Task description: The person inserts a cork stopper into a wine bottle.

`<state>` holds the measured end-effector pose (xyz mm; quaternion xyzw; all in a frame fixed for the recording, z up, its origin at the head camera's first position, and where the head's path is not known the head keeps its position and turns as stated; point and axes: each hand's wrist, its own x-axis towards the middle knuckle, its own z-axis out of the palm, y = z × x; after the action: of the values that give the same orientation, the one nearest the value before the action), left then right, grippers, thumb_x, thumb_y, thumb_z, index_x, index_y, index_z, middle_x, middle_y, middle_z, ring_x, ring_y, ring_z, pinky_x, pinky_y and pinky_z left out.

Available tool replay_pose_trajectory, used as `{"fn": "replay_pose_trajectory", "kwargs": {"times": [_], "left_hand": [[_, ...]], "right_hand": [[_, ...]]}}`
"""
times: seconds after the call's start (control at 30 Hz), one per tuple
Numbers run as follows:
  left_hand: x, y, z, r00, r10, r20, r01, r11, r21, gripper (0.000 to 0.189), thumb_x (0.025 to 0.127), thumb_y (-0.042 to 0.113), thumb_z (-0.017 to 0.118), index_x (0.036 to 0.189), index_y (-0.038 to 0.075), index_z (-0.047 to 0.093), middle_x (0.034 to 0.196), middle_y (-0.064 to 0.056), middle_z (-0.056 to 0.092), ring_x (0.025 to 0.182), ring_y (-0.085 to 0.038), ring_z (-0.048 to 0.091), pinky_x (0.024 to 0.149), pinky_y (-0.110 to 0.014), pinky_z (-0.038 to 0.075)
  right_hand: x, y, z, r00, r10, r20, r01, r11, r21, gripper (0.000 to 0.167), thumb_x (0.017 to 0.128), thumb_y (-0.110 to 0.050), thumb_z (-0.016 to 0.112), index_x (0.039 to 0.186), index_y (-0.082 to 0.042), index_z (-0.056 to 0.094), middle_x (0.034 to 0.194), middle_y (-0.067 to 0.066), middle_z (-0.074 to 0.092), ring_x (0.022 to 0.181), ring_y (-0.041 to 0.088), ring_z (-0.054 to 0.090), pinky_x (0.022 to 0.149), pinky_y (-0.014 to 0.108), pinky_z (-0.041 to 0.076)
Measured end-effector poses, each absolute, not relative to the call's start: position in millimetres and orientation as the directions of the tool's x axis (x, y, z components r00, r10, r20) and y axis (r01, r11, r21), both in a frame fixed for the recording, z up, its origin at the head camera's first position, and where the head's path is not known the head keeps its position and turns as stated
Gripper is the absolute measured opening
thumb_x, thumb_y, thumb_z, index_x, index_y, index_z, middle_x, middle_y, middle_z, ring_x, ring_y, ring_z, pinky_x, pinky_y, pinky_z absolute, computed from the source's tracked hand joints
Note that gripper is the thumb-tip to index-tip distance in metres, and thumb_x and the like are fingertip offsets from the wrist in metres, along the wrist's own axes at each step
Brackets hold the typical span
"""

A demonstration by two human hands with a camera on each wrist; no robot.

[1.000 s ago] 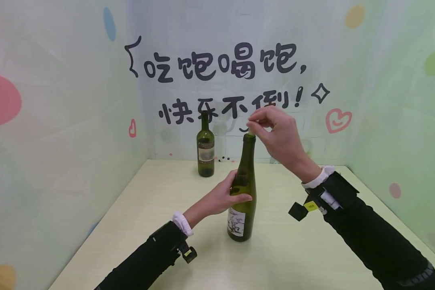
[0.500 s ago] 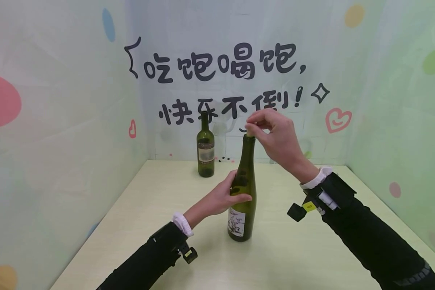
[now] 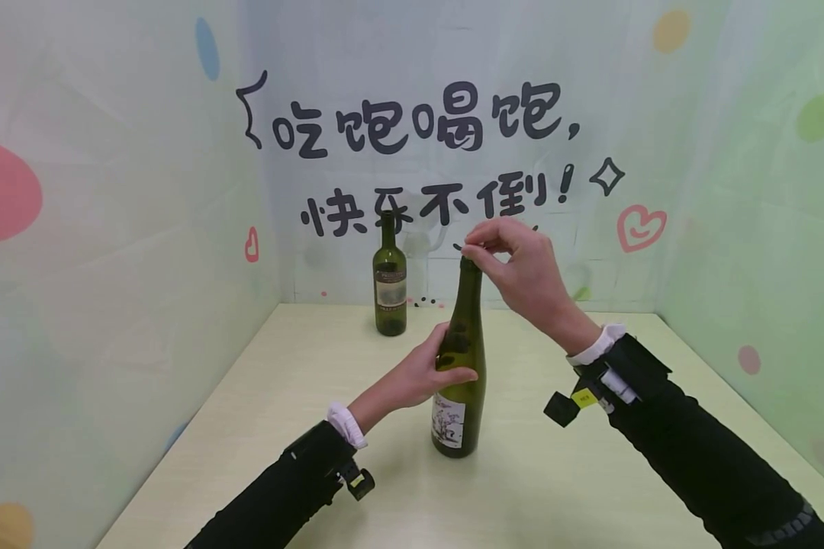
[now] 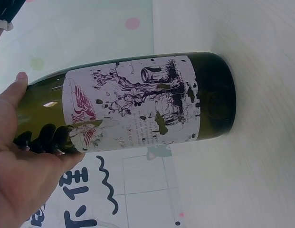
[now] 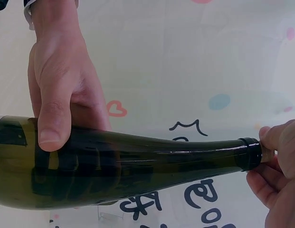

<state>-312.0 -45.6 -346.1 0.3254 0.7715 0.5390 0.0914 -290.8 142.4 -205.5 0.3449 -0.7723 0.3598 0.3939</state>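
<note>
A green glass wine bottle [image 3: 468, 400] stands upright on the pale table [image 3: 535, 450] in the head view. My left hand [image 3: 412, 374] grips it around the body, thumb across the front above the label. At the bottle's mouth, my right hand [image 3: 518, 263] pinches a cork between thumb and fingers. In the right wrist view a short tan piece of the cork [image 5: 267, 155] shows between the rim and the fingertips. The left wrist view shows the torn white label [image 4: 137, 104] with a dark tree drawing.
Another green wine bottle [image 3: 390, 297], with a dark and pale label, stands farther back on the left, near the back wall [image 3: 343, 274]. Printed fabric walls enclose the table on the left, back and right.
My right hand has moved down a little, and the cork has gone lower into the bottle's mouth. The left hand and both bottles have stayed put.
</note>
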Motion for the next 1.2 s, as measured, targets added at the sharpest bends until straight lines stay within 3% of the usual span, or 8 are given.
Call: {"fn": "replay_pose_trajectory", "kwargs": {"times": [0.53,1.2], "left_hand": [[-309.0,-46.5,-346.4,-0.774,0.598,0.210,0.402,0.208,0.892,0.078,0.096,0.027,0.075,0.158,0.019,0.027,0.138,-0.008,0.056,0.126,-0.031,0.059,0.105,-0.056,0.049],[-308.1,-47.2,-344.5,-0.765,0.604,0.223,0.420,0.205,0.884,0.077,0.096,0.028,0.076,0.156,0.019,0.029,0.135,-0.008,0.058,0.123,-0.030,0.061,0.103,-0.054,0.050]], "right_hand": [[-288.3,142.8,-209.4,-0.446,-0.259,0.857,-0.839,0.455,-0.299,0.015,0.087,0.003,0.079,0.101,0.003,0.074,0.103,0.011,0.072,0.087,0.020,0.069,0.081,0.016,0.054],[-284.0,138.3,-209.3,-0.446,-0.202,0.872,-0.826,0.468,-0.314,0.015,0.087,0.001,0.080,0.101,0.004,0.076,0.104,0.013,0.074,0.089,0.023,0.072,0.082,0.016,0.055]]}}
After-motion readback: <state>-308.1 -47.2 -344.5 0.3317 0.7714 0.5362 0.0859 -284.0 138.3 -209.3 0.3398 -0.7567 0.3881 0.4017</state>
